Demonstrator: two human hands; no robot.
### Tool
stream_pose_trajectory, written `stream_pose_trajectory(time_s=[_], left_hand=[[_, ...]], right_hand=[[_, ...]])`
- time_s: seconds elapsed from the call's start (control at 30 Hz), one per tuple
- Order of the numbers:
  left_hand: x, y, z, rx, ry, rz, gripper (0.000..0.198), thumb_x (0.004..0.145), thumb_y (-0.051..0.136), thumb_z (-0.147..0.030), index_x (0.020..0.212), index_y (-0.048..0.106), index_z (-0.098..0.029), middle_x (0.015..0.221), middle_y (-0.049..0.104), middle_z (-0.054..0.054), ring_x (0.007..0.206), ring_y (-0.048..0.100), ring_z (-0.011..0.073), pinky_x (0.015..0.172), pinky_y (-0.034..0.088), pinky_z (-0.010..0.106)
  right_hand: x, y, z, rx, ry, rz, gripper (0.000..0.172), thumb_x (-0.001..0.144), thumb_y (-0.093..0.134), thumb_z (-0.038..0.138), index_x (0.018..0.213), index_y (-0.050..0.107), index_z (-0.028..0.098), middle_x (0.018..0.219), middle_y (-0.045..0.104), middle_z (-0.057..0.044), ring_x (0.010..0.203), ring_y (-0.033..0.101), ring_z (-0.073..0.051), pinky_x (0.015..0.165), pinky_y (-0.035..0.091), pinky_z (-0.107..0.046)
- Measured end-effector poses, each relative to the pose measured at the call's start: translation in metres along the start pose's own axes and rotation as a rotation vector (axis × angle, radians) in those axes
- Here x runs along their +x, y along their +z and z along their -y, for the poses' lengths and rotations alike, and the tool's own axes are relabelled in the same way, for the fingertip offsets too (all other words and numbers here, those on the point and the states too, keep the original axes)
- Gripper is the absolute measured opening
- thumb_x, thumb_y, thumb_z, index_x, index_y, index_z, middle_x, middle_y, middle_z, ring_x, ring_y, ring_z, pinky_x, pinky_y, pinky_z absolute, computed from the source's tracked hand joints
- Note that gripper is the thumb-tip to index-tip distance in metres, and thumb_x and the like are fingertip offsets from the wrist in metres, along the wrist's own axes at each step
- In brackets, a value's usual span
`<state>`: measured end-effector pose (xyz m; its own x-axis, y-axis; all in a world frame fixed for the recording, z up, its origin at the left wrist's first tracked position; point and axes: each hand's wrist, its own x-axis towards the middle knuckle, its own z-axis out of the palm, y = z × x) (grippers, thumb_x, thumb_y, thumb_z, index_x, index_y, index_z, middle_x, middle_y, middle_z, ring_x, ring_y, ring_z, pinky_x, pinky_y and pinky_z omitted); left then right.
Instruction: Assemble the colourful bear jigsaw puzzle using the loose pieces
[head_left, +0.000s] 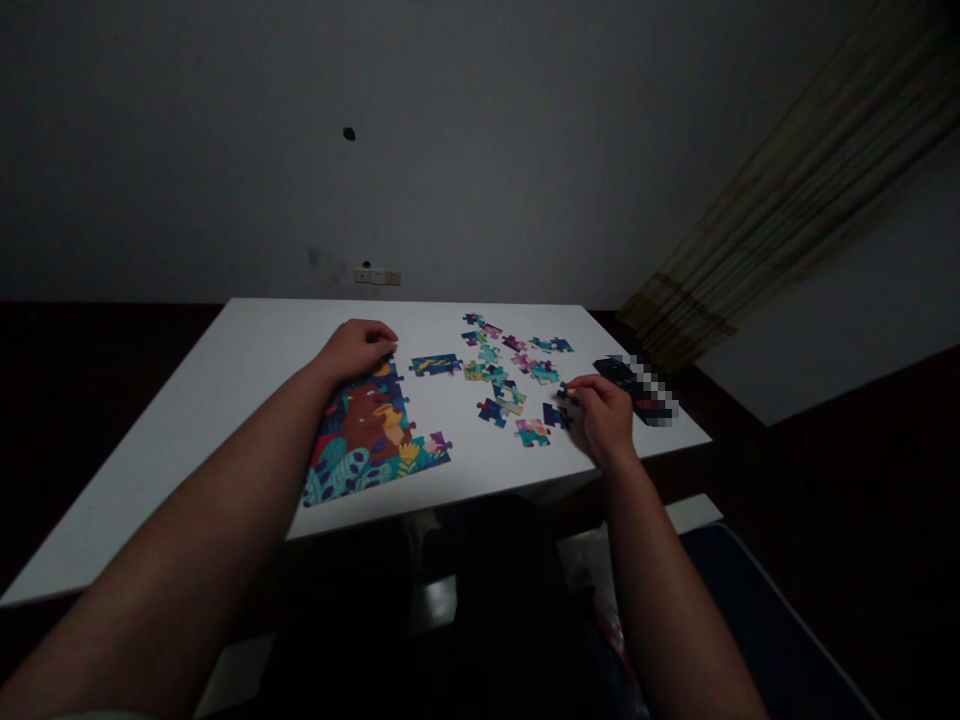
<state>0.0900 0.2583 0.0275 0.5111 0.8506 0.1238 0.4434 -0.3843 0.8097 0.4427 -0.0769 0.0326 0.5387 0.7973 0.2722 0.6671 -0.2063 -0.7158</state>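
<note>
A partly joined jigsaw puzzle [367, 425] with a brown bear and leaves lies at the left of the white table. My left hand [358, 348] rests at its upper edge, thumb and fingers curled together by the top right corner. Whatever its fingertips hold is hidden. On the right, my right hand [606, 412] pinches a dark puzzle piece [568, 392] between thumb and fingers, just above the tabletop. Close below it is a dark blue piece [554, 415]. Between the hands lie several loose pieces [489, 354] and a joined blue strip with a yellow pattern [436, 365].
A dark object, partly pixelated [634, 388], sits near the right edge of the white table [202, 410]. Behind the table is a grey wall with sockets [377, 276]. A curtain [750, 210] hangs at the right, and a dark blue seat [757, 610] stands below.
</note>
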Motion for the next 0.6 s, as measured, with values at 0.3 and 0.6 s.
stream_pose_trajectory(time_s=[0.3,0.6], left_hand=[[-0.002,0.000,0.005,-0.037,-0.023,0.011,0.027,0.084,0.091,-0.041,0.103,0.095,-0.023,0.097,0.093,0.009,0.081,0.078,0.0248,0.074,0.060,0.034],[0.003,0.003,0.009,0.001,-0.002,0.009,0.024,0.088,0.088,-0.039,0.103,0.095,-0.022,0.092,0.090,0.009,0.083,0.079,0.0265,0.080,0.062,0.038]], right_hand=[[-0.029,-0.021,0.022,-0.175,-0.253,0.342,0.029,0.097,0.097,0.051,0.125,0.100,0.057,0.154,0.091,-0.007,0.164,0.075,-0.055,0.141,0.062,-0.083],[-0.040,-0.008,0.013,-0.236,-0.340,0.372,0.020,0.110,0.083,0.041,0.126,0.094,0.039,0.148,0.090,-0.016,0.151,0.081,-0.051,0.135,0.064,-0.079]])
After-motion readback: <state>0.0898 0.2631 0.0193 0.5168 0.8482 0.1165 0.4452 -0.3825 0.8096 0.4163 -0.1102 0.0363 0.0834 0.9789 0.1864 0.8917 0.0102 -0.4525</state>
